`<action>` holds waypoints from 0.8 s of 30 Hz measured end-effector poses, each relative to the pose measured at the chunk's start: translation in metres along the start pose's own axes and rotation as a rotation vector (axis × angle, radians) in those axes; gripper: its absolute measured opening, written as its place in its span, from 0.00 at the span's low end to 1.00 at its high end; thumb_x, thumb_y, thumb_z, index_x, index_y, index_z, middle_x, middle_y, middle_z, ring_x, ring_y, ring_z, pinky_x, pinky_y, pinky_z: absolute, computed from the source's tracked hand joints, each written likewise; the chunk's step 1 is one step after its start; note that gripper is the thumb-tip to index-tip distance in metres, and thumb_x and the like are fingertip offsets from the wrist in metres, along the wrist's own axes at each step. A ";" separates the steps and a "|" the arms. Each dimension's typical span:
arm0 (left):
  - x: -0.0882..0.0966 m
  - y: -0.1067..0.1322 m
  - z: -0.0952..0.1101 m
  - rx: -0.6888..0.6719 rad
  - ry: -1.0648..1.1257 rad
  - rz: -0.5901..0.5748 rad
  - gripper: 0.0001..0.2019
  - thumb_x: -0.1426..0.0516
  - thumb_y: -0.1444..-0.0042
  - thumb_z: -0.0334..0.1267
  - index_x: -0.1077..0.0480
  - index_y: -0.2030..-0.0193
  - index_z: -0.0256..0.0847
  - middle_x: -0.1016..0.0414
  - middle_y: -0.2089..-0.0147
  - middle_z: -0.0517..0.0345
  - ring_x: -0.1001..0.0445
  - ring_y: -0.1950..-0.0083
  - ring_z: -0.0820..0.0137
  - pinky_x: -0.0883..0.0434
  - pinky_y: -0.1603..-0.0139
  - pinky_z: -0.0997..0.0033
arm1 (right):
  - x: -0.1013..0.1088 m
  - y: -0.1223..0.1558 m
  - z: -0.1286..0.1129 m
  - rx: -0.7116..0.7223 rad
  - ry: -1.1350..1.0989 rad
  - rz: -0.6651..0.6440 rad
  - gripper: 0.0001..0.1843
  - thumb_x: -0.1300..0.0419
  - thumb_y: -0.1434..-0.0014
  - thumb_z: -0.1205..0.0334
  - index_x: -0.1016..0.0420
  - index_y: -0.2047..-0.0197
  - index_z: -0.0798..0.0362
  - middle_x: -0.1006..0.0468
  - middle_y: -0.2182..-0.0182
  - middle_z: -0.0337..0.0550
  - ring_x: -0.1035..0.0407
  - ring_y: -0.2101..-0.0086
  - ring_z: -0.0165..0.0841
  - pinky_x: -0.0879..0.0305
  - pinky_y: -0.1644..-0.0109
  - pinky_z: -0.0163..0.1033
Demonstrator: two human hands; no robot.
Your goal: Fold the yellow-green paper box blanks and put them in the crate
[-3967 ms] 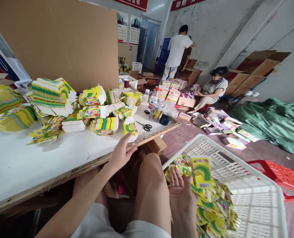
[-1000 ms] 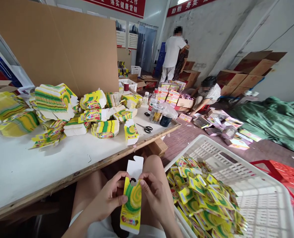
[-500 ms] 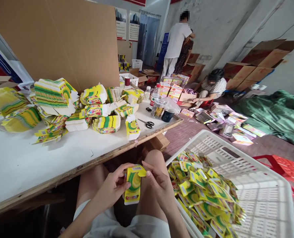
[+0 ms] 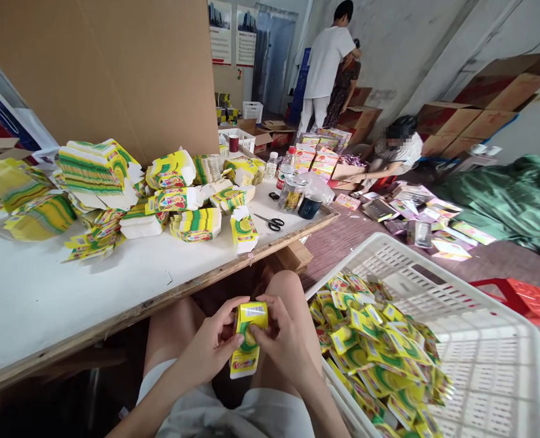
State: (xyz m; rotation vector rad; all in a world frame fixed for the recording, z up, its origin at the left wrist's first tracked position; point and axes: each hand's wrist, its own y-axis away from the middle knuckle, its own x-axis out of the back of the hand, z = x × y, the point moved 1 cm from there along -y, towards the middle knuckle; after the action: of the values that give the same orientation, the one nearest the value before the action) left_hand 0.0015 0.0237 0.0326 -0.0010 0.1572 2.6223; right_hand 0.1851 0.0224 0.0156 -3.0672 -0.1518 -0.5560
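Above my lap I hold a small yellow and green printed carton [image 4: 250, 334] with a barcode on its upper part. My left hand [image 4: 215, 340] grips its left side, thumb across the front. On the right edge, my right hand [image 4: 281, 334] has its thumb pressed on the carton's face and its fingers behind. To my right, a white plastic basket [image 4: 475, 365] holds a heap of yellow-green packets [image 4: 384, 353]. Stacks of flat yellow-green cartons [image 4: 99, 173] lie on the white table [image 4: 128, 292] ahead and to the left.
Black scissors [image 4: 272, 223], a plastic jar [image 4: 292, 196] and a dark cup [image 4: 309, 207] stand near the table's wooden edge. A red stool [image 4: 525, 298] is behind the basket. One person [image 4: 395, 149] crouches among boxes; two others stand farther back.
My right hand has moved left, from the carton's top flap to its right edge, with the thumb now on its face. The flap that stuck out to the right now lies against the carton.
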 end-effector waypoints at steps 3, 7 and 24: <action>-0.002 0.000 0.001 0.007 -0.008 -0.007 0.27 0.43 0.36 0.38 0.44 0.31 0.46 0.25 0.42 0.46 0.22 0.49 0.62 0.25 0.50 0.64 | 0.000 0.000 0.000 -0.010 -0.054 0.026 0.19 0.41 0.44 0.65 0.34 0.48 0.49 0.24 0.67 0.37 0.32 0.74 0.31 0.36 0.70 0.35; -0.002 0.001 0.000 0.025 -0.006 -0.002 0.28 0.43 0.36 0.40 0.44 0.31 0.46 0.24 0.42 0.45 0.21 0.50 0.60 0.25 0.51 0.63 | 0.002 0.001 -0.001 -0.005 -0.076 0.027 0.21 0.40 0.45 0.66 0.33 0.47 0.48 0.23 0.67 0.36 0.30 0.73 0.32 0.36 0.70 0.35; 0.000 0.000 -0.004 0.030 -0.039 0.015 0.26 0.42 0.36 0.39 0.42 0.33 0.44 0.23 0.44 0.46 0.21 0.52 0.62 0.25 0.52 0.64 | 0.001 0.001 -0.001 0.002 -0.050 0.018 0.23 0.40 0.45 0.68 0.33 0.45 0.48 0.21 0.62 0.39 0.26 0.67 0.35 0.31 0.63 0.38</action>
State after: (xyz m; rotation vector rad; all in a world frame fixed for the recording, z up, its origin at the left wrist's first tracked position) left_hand 0.0014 0.0235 0.0283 0.0616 0.1839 2.6324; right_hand 0.1858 0.0211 0.0165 -3.0785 -0.1252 -0.4782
